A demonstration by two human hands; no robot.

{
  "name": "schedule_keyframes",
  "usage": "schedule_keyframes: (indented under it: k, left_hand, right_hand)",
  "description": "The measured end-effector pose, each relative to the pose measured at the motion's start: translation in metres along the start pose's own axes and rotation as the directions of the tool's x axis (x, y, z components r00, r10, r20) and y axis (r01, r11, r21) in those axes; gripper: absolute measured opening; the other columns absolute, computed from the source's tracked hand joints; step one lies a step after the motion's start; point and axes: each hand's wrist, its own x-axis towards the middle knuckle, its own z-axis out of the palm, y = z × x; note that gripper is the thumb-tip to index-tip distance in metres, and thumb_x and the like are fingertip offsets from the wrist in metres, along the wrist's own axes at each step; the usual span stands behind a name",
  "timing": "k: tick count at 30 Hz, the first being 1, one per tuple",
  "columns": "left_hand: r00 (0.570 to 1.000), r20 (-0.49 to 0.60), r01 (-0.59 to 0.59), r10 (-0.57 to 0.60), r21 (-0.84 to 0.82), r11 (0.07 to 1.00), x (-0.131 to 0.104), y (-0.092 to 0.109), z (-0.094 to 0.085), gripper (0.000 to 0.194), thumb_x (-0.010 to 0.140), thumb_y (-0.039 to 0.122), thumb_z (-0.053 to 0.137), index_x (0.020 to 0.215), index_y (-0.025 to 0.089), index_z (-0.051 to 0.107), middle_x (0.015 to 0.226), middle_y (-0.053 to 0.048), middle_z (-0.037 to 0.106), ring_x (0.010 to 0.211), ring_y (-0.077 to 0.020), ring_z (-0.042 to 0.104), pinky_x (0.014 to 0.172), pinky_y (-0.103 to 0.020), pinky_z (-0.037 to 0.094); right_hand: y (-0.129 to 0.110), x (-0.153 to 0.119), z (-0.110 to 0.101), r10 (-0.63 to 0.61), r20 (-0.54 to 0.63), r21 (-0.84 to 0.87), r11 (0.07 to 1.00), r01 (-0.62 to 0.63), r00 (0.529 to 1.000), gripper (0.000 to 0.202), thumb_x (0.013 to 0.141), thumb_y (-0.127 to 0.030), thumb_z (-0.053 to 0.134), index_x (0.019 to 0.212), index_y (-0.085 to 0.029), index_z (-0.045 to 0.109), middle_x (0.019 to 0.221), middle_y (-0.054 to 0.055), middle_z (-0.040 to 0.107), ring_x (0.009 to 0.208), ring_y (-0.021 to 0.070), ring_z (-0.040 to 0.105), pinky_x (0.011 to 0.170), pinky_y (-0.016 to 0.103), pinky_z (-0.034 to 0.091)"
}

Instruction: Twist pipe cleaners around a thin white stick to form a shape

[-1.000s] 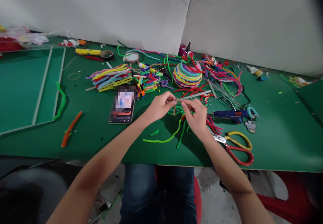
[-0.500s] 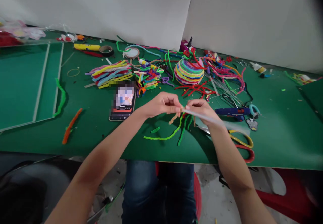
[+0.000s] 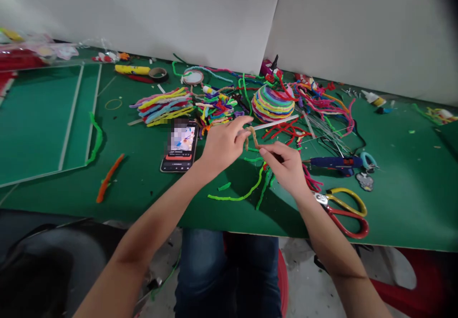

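Note:
My left hand pinches one end of a thin white stick that points right, over the green table. A short tan pipe cleaner curls from that end of the stick down to my right hand, whose fingertips pinch its lower end. Beneath both hands lie green pipe cleaners and red ones. A striped dome of coiled pipe cleaners sits just beyond the stick.
A phone lies left of my hands. Red-and-yellow scissors and a blue glue gun lie to the right. Piles of coloured pipe cleaners and thin wires fill the back; an orange one lies left. White wall boards stand behind.
The white stick swung from pointing down-right near my right wrist back up to pointing right. My right hand let go of it and now pulls the tan pipe cleaner downward.

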Motion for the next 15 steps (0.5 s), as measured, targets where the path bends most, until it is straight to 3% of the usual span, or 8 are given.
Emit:
schedule_keyframes:
  k: [2,5,7,9,11,13,14,15]
  left_hand:
    - [1.0,-0.019,-0.014,0.011,-0.177,0.984,0.001,-0.002,0.002,0.023,0.084,0.022,0.054,0.101,0.018,0.068,0.09,-0.004,0.073,0.076,-0.0136,0.066,0.068,-0.023,0.049]
    - [0.999,0.045,0.042,-0.026,-0.405,0.913,0.004,-0.005,0.0,0.019,0.082,0.026,0.057,0.091,0.016,0.07,0.085,-0.005,0.073,0.076,-0.0142,0.067,0.067,-0.023,0.051]
    - [0.989,0.15,0.098,-0.023,-0.518,0.85,0.005,-0.005,-0.005,0.018,0.08,0.026,0.06,0.089,0.015,0.07,0.082,-0.005,0.073,0.074,-0.0142,0.067,0.066,-0.023,0.051]
    - [0.944,0.322,0.143,0.066,-0.583,0.8,0.006,-0.005,-0.01,0.017,0.079,0.026,0.061,0.088,0.014,0.07,0.079,-0.005,0.073,0.071,-0.0139,0.068,0.065,-0.022,0.052]
    - [0.833,0.518,0.171,0.192,-0.573,0.802,0.006,-0.005,-0.016,0.015,0.078,0.025,0.063,0.086,0.015,0.071,0.075,-0.004,0.073,0.069,-0.0137,0.068,0.063,-0.021,0.051]
    - [0.729,0.642,0.134,0.237,-0.473,0.871,0.005,-0.004,-0.02,0.014,0.077,0.023,0.063,0.085,0.017,0.072,0.072,-0.003,0.072,0.066,-0.013,0.067,0.059,-0.02,0.05]
    - [0.729,0.652,0.091,0.207,-0.391,0.916,0.005,-0.003,-0.02,0.013,0.078,0.022,0.062,0.085,0.017,0.073,0.071,-0.003,0.072,0.064,-0.0128,0.067,0.058,-0.02,0.048]
    - [0.77,0.619,0.042,0.156,-0.293,0.955,0.004,-0.001,-0.019,0.014,0.078,0.021,0.061,0.085,0.018,0.073,0.072,-0.003,0.073,0.063,-0.0128,0.066,0.057,-0.02,0.048]
  right_hand:
    - [0.006,0.002,0.001,0.056,0.04,0.106,0.993,-0.06,0.998,0.021,0.082,-0.035,0.059,0.082,-0.019,0.072,0.066,0.0,0.057,0.057,0.0095,0.045,0.054,0.025,0.034]
    - [0.019,0.008,-0.002,0.142,0.132,0.202,0.965,-0.167,0.981,0.026,0.079,-0.043,0.062,0.079,-0.018,0.07,0.062,-0.002,0.054,0.056,0.0084,0.042,0.052,0.024,0.032]
    - [0.027,0.012,-0.006,0.19,0.184,0.23,0.945,-0.23,0.964,0.031,0.077,-0.048,0.062,0.077,-0.018,0.069,0.058,-0.003,0.05,0.053,0.0073,0.039,0.05,0.023,0.029]
    - [0.031,0.015,-0.011,0.216,0.227,0.253,0.929,-0.272,0.95,0.033,0.074,-0.05,0.065,0.074,-0.017,0.068,0.058,-0.003,0.051,0.053,0.0069,0.039,0.05,0.022,0.029]
    - [0.03,0.017,-0.018,0.214,0.271,0.259,0.923,-0.285,0.938,0.032,0.069,-0.049,0.069,0.071,-0.017,0.067,0.061,-0.002,0.055,0.055,0.0075,0.043,0.051,0.022,0.032]
    - [0.026,0.018,-0.026,0.21,0.29,0.214,0.937,-0.277,0.934,0.03,0.067,-0.046,0.072,0.068,-0.016,0.066,0.061,-0.002,0.056,0.055,0.008,0.045,0.052,0.023,0.034]
    - [0.022,0.017,-0.03,0.207,0.28,0.177,0.949,-0.262,0.937,0.029,0.068,-0.044,0.071,0.068,-0.016,0.066,0.061,-0.002,0.057,0.055,0.0081,0.045,0.052,0.023,0.034]
    - [0.018,0.017,-0.034,0.201,0.254,0.135,0.961,-0.24,0.946,0.027,0.07,-0.043,0.07,0.069,-0.016,0.067,0.061,-0.001,0.057,0.055,0.0082,0.045,0.052,0.023,0.034]
